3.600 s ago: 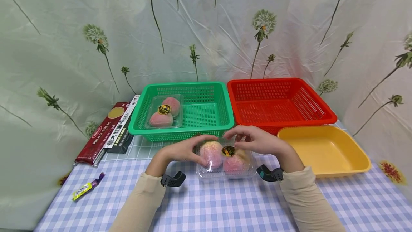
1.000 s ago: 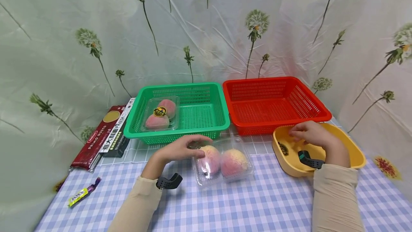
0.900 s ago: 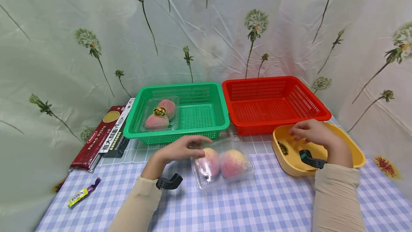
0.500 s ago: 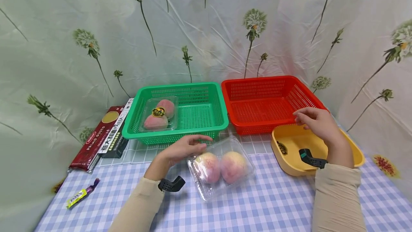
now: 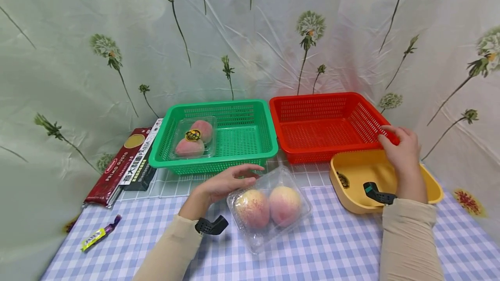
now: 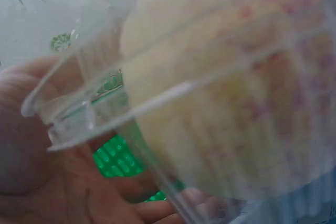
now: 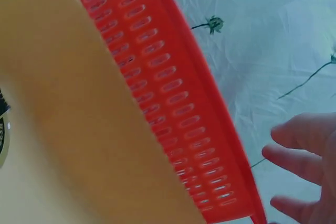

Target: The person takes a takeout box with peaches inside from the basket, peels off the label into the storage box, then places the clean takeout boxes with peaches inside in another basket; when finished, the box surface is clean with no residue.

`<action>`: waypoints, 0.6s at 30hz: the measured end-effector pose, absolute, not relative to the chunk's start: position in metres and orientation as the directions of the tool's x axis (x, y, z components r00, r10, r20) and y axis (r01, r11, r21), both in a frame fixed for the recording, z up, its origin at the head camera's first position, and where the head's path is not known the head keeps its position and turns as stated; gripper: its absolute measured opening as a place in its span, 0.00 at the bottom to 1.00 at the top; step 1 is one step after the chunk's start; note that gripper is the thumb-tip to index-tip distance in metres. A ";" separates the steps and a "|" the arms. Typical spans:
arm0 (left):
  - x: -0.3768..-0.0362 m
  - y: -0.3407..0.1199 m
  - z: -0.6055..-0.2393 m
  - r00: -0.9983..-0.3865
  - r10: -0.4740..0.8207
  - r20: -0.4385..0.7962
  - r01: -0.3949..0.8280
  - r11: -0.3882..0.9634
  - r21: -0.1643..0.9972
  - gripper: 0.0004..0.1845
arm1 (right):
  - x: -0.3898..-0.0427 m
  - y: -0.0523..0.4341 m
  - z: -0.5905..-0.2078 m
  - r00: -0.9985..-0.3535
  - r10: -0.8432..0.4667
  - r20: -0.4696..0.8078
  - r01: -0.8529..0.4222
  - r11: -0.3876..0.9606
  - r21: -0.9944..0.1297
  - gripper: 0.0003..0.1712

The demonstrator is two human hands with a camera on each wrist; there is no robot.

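Observation:
A clear plastic clamshell (image 5: 269, 206) with two peaches sits tilted, its far left edge raised off the checked cloth. My left hand (image 5: 228, 181) holds that edge, fingers stretched over the rim. In the left wrist view the clamshell (image 6: 210, 103) fills the frame and its rim lies against my palm (image 6: 31, 171). My right hand (image 5: 398, 146) hovers with relaxed fingers over the near right corner of the red basket (image 5: 324, 153), above the yellow tray (image 5: 363, 168), holding nothing. A round black-and-yellow sticker (image 5: 343, 180) lies inside the tray.
A green basket (image 5: 212, 163) at the back holds a second peach clamshell (image 5: 193, 138) with its sticker on. Pasta boxes (image 5: 125, 164) lie at the left and a small wrapped sweet (image 5: 97, 234) near the left front. A flowered curtain hangs behind.
The sticker went from the clamshell lid into the yellow tray. My right hand then rose from the tray towards the red basket's corner. My left hand tilted the clamshell up and drew it nearer.

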State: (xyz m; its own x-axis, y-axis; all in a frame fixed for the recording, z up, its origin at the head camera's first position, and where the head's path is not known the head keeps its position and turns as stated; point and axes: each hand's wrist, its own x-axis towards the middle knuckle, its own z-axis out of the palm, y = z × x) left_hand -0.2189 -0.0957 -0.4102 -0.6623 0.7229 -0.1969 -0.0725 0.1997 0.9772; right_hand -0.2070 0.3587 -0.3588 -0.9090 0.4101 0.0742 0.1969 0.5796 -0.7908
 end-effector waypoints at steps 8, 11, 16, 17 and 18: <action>-0.213 -0.091 -0.411 -0.542 0.811 -0.221 -0.050 0.231 0.972 0.35 | -0.210 0.366 -0.371 -0.962 0.274 -0.017 0.166 0.529 -0.832 0.43; -0.211 -0.090 -0.412 -0.537 0.812 -0.229 -0.073 0.225 0.972 0.38 | -0.209 0.367 -0.374 -0.964 0.260 -0.046 0.180 0.519 -0.835 0.46; -0.211 -0.089 -0.410 -0.564 0.797 -0.215 -0.102 0.192 0.976 0.37 | -0.207 0.370 -0.376 -0.964 0.260 -0.059 0.183 0.484 -0.856 0.44; -0.212 -0.089 -0.409 -0.570 0.796 -0.204 -0.105 0.176 0.979 0.36 | -0.206 0.371 -0.376 -0.964 0.260 -0.059 0.182 0.479 -0.859 0.43; -0.212 -0.089 -0.407 -0.575 0.794 -0.195 -0.113 0.159 0.981 0.36 | -0.206 0.372 -0.376 -0.964 0.261 -0.057 0.180 0.477 -0.860 0.42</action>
